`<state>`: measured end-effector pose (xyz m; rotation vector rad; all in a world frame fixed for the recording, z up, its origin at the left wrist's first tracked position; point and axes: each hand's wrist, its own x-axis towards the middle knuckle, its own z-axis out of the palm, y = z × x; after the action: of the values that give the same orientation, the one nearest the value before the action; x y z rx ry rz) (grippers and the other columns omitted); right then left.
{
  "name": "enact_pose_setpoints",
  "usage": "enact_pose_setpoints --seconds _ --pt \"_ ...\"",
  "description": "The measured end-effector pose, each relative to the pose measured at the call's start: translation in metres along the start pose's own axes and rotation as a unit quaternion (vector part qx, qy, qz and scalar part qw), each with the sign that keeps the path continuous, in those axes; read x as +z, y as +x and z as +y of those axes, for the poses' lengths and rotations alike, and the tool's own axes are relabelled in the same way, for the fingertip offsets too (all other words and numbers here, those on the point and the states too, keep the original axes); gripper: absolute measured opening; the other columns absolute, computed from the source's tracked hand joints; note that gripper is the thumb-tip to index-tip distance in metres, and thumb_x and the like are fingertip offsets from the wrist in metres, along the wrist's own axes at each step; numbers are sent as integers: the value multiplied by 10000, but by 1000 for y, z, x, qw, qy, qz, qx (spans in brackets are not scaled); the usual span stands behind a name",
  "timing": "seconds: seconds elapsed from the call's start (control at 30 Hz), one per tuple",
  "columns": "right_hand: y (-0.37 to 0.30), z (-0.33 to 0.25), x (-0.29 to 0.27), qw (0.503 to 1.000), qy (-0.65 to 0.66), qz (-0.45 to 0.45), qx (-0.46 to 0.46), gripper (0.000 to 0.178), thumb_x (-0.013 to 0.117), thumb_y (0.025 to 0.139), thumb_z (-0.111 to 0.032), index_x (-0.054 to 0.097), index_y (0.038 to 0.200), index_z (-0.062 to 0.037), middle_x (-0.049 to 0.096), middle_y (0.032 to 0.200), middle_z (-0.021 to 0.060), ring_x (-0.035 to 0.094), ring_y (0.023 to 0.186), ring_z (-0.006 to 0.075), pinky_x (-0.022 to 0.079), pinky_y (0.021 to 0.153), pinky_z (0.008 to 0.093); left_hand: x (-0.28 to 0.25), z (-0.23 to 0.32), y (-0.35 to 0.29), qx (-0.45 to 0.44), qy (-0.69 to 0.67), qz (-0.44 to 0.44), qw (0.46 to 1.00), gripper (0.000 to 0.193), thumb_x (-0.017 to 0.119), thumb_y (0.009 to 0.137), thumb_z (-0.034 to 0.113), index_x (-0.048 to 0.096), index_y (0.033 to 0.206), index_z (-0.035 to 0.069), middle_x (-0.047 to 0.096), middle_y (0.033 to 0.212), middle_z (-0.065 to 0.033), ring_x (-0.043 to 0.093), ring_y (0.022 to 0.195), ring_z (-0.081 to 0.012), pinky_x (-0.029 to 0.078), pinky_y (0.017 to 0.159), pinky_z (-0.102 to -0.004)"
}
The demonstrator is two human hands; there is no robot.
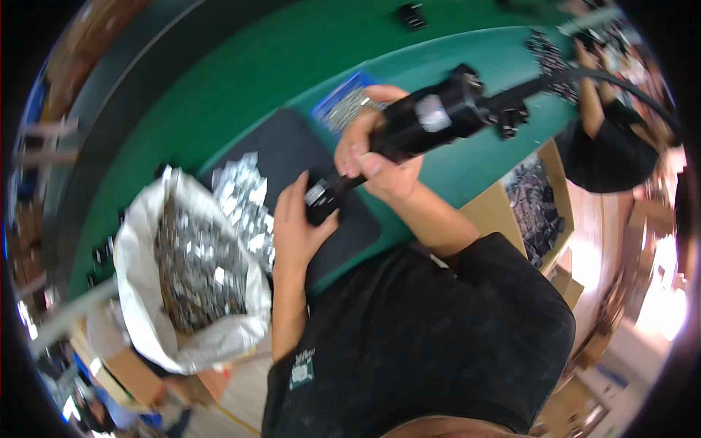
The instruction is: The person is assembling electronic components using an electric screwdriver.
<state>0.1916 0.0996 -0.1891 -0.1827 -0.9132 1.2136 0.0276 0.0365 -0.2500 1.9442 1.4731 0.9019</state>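
Observation:
My right hand (380, 157) is wrapped round a black power screwdriver (423, 120), whose cable leads off to the upper right. The tool lies slanted, its nose pointing down-left. At that end my left hand (293, 223) grips a small black part (321, 201) with a pale face, between thumb and fingers. Tip and part meet or nearly so; blur keeps me from telling exactly. Beneath both hands is a dark mat (288, 135). Beyond my right hand, a blue tray (358, 79) holds many small metal pieces, possibly screws.
Left of the mat stands a white sack (135, 292) full of shiny metal pieces; more plates (244, 193) lie heaped beside it. An open cardboard box (485, 212) of dark parts is at my right. Past it a co-worker (613, 142) handles parts at the green table (467, 55).

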Motion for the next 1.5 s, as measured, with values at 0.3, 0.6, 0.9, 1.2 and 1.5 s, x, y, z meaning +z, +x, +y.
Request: enact_pose_setpoints --seconds 0.3,0.6,0.9,1.2,1.5 --pt "52 -14 -45 932 -355 67 21 609 671 831 -137 325 1320 -26 551 978 83 536 886 148 454 797 304 -8 -3 77 -19 68 163 984 720 753 725 167 437 1350 1 548 1167 -189 573 877 -270 494 740 -339" --pt "51 7 -62 908 -416 11 47 698 616 807 -123 244 1393 -43 542 1186 199 574 1051 328 451 887 401 -3 -43 144 0 181 60 982 721 683 826 203 324 1400 -46 409 1380 -280 399 1295 -376 336 1068 -424" --pt "31 14 -65 869 -492 -36 38 865 603 785 -55 90 1482 -47 463 1262 235 505 1139 381 425 947 446 21 35 171 67 -330 -29 941 681 540 933 405 288 1400 -23 447 1336 -224 445 1247 -325 381 1024 -449" --pt "-44 -85 -99 881 -470 26 -50 293 633 788 -71 630 1081 -67 619 1118 107 642 924 237 535 771 341 47 24 192 1 -291 40 956 404 593 923 200 444 1216 -34 584 1133 -156 554 1036 -221 472 880 -361" --pt "-227 -228 -308 451 -737 483 144 285 562 872 -254 642 1011 -18 663 946 193 653 879 300 507 790 399 35 7 173 -47 -297 5 954 601 524 962 354 326 1341 -67 512 1256 -220 497 1166 -290 378 1020 -399"
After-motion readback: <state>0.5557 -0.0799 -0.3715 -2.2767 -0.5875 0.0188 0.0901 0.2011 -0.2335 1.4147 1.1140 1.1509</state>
